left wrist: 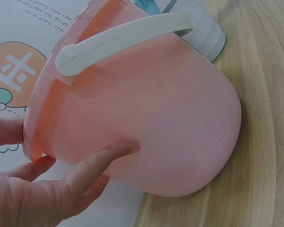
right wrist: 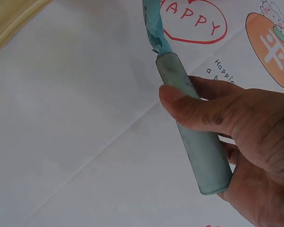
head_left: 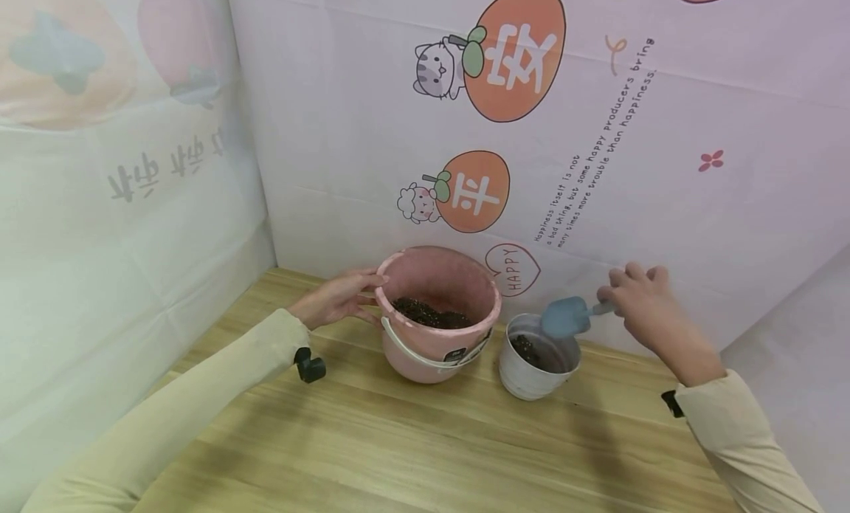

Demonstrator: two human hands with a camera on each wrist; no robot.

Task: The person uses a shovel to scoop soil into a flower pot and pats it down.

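Note:
A pink bucket with a white handle has dark soil inside. My left hand holds it at the left side of its rim, with other fingers spread against the outer wall. To the bucket's right stands a white pot with some dark soil in it. My right hand grips the blue-green handle of a small garden trowel. In the head view, the trowel's blade overlaps the pot's upper right rim and hides part of its mouth.
Both containers stand at the back of a wood-grain tabletop. Close behind them hangs a white printed cloth, and another cloth covers the left side. A pale sheet is on the right.

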